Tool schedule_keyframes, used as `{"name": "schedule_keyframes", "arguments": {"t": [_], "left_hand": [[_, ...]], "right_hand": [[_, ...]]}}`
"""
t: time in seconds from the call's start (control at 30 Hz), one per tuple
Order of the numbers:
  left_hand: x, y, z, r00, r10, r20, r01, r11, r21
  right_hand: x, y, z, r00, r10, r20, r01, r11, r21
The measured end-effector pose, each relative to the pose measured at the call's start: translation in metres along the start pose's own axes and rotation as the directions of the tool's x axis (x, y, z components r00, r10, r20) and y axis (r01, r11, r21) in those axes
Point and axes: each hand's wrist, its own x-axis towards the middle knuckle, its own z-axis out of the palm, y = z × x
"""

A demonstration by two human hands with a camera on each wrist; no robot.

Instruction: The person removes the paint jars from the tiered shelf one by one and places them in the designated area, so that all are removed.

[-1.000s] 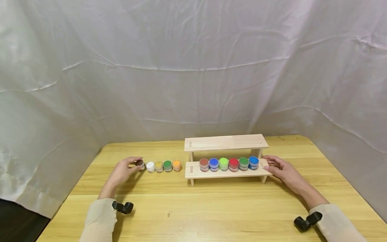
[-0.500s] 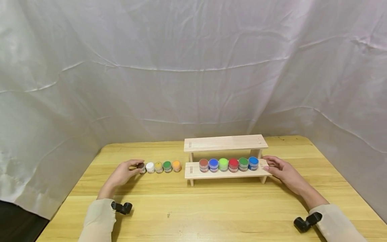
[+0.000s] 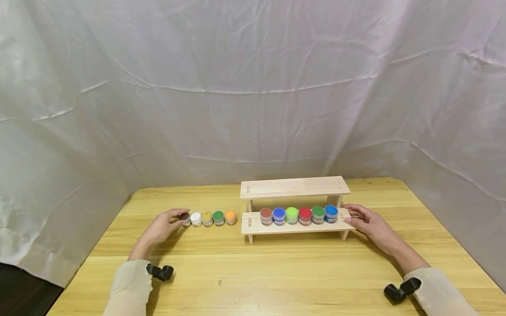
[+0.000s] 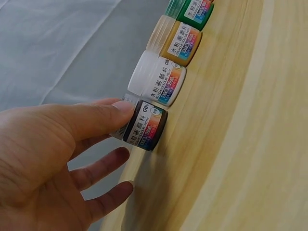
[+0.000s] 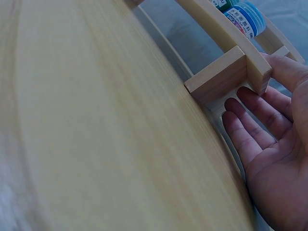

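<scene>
A yellow wood-grain worktop [image 3: 245, 276] carries five small round paint jars [image 3: 207, 219] in a row beside a two-tier pale wooden rack [image 3: 294, 187], with six multicoloured jars [image 3: 292, 215] on its lower shelf [image 3: 253, 223].

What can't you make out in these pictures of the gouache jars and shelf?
Head view: wording on the gouache jar labels, too small.
Left wrist view: part of the dark brown gouache jar, covered by the left hand.
Right wrist view: the green gouache jar, cut off by the top edge.

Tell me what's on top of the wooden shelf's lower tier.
On the lower tier: six jars, left to right reddish-brown, blue, light green, red, green, blue. Its surface directly beneath them and the right hand is hidden.
</scene>
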Motion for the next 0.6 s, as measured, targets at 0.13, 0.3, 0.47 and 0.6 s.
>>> {"name": "schedule_keyframes", "arguments": {"t": [0.13,0.3,0.47,0.6], "left_hand": [[0.0,0.001,0.0,1.0,-0.01,0.002,0.01,1.0,-0.019],[-0.001,0.005,-0.004,0.999,-0.038,-0.006,0.038,0.997,-0.06],[-0.001,0.014,-0.008,0.999,-0.017,-0.035,0.015,0.999,-0.047],[0.001,0.026,-0.01,0.999,-0.004,-0.054,0.003,1.0,-0.024]], "right_hand": [[-0.001,0.0,0.0,1.0,0.003,0.0,-0.003,1.0,0.001],[0.0,0.0,-0.001,1.0,0.003,0.002,-0.003,1.0,-0.002],[0.0,0.0,-0.001,1.0,0.0,0.002,0.0,1.0,-0.015],[0.001,0.0,-0.001,1.0,-0.005,0.006,0.005,1.0,-0.007]]}}
